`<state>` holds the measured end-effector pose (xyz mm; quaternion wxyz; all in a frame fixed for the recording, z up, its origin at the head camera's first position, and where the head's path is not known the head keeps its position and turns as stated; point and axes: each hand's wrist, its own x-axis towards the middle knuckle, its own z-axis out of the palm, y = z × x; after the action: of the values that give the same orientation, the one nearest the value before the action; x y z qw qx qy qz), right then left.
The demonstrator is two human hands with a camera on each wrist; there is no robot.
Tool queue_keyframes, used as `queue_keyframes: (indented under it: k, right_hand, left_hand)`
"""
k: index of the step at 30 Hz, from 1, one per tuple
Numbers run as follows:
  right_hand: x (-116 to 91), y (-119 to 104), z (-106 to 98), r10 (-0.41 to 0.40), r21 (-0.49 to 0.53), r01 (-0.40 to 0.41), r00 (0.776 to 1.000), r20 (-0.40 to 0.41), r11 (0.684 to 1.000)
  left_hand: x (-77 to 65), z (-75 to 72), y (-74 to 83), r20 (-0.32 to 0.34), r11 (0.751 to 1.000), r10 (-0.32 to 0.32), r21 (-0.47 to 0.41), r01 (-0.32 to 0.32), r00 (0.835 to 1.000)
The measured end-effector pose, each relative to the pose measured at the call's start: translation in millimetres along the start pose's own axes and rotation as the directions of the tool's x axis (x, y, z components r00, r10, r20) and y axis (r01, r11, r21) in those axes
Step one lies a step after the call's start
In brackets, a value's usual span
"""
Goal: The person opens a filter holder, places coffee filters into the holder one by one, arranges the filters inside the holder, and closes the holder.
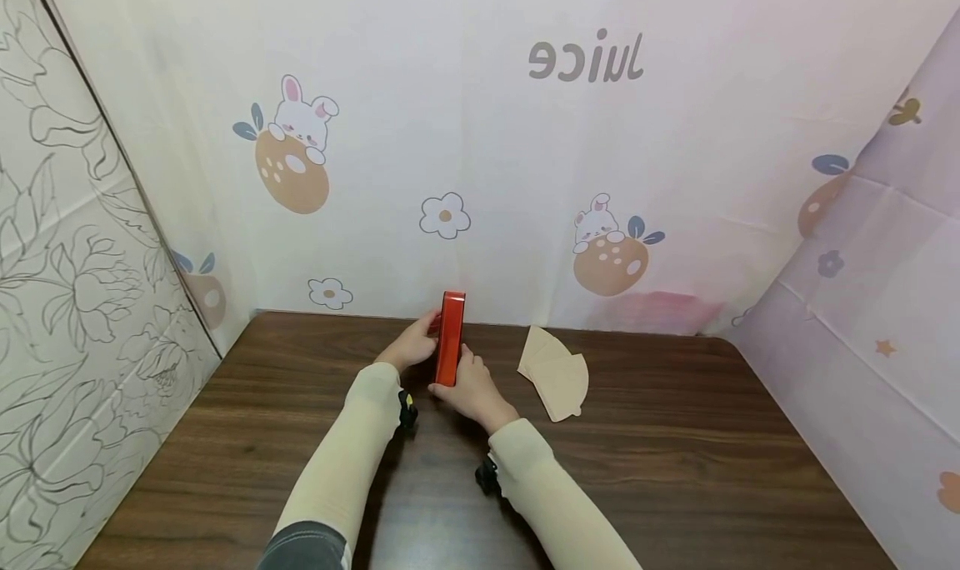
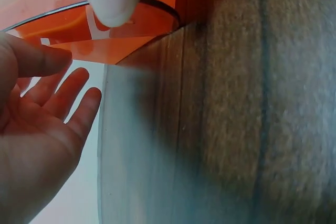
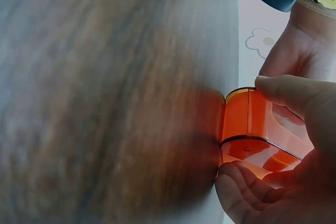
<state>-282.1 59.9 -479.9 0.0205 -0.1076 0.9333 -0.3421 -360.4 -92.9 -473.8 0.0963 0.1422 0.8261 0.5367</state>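
An orange see-through plastic case (image 1: 450, 338) with rounded edges stands near the table's back edge. My right hand (image 1: 477, 387) holds it from the near right, with the thumb across its near end and the fingers (image 3: 236, 182) around its side. On the far left side, my left hand (image 1: 411, 345) grips it, partly hidden behind it. The left wrist view shows fingers of that left hand (image 2: 52, 114) beside the orange wall. To the right of the case lie several fan-shaped, pale tan coffee filter papers (image 1: 558, 382), overlapping.
The dark wood-grain table (image 1: 675, 470) reaches back to a curtain (image 1: 495, 137) printed with rabbits and flowers. A flower-line panel (image 1: 67, 287) borders the left, another printed curtain (image 1: 862, 303) the right. Both wrists wear black cameras (image 1: 487, 475).
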Motion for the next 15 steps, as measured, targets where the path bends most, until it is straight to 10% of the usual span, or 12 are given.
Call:
queue_keyframes:
  k: [15]
  right_hand:
    - [3.8,0.5,3.6,-0.012,0.045,0.013,1.000,-0.009,0.999]
  left_hand:
    - [0.6,4.8,-2.6,-0.036,1.000,-0.017,0.013,0.018,0.999]
